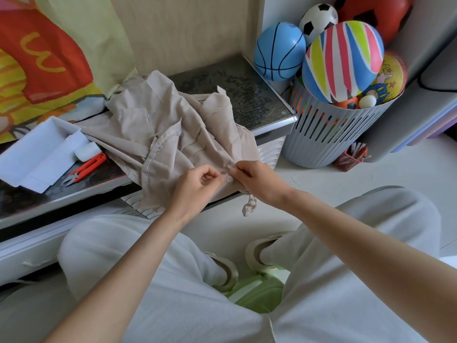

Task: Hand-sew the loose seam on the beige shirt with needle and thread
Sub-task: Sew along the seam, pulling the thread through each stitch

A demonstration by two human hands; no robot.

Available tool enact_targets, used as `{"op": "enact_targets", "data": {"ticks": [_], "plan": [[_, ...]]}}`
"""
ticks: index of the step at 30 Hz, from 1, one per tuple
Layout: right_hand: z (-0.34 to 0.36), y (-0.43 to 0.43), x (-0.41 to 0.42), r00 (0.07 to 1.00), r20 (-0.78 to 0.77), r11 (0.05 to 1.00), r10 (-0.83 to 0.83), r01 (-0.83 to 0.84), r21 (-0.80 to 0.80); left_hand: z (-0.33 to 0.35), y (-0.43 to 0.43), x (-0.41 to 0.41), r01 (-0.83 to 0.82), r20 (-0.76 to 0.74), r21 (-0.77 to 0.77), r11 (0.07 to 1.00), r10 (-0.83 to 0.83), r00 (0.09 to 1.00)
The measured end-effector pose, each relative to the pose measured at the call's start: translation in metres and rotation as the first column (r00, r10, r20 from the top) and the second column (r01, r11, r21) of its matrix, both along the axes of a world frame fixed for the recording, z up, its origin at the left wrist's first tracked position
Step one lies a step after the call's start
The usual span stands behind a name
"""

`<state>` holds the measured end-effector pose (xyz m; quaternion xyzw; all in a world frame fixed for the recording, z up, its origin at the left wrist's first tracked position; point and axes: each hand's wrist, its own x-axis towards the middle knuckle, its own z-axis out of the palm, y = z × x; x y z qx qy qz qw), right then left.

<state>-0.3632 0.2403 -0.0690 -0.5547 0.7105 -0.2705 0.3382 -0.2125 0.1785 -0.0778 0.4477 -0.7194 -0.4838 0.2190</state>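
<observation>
The beige shirt (pixel 170 134) lies crumpled, inside out, on a low dark-topped table (pixel 247 95), with its near hem hanging over the front edge. My left hand (pixel 195 186) pinches the shirt's edge by a small clear button (pixel 228 179). My right hand (pixel 257 181) pinches the same edge just to the right of the button. The fingertips of both hands nearly touch. A needle or thread is too small to make out. A spool of white thread (pixel 85 151) lies at the left, next to orange thread snips (pixel 85 167).
A white open box (pixel 37 154) sits at the table's left end. A grey slatted basket (pixel 331 134) full of balls stands to the right of the table. My knees in light trousers and a green stool (pixel 257 290) fill the floor below.
</observation>
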Motion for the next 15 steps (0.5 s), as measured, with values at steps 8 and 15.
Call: {"op": "enact_targets", "data": {"ticks": [8, 15], "plan": [[-0.009, 0.011, 0.004, 0.985, -0.057, 0.921, -0.164, 0.132, -0.366, 0.001, -0.003, 0.000, -0.054, -0.092, 0.086, 0.995, 0.061, 0.994], [-0.004, 0.008, 0.015, 0.922, 0.316, 0.969, -0.224, 0.246, -0.031, 0.004, -0.001, -0.002, 0.001, -0.125, 0.045, 0.999, 0.004, 0.992]]}}
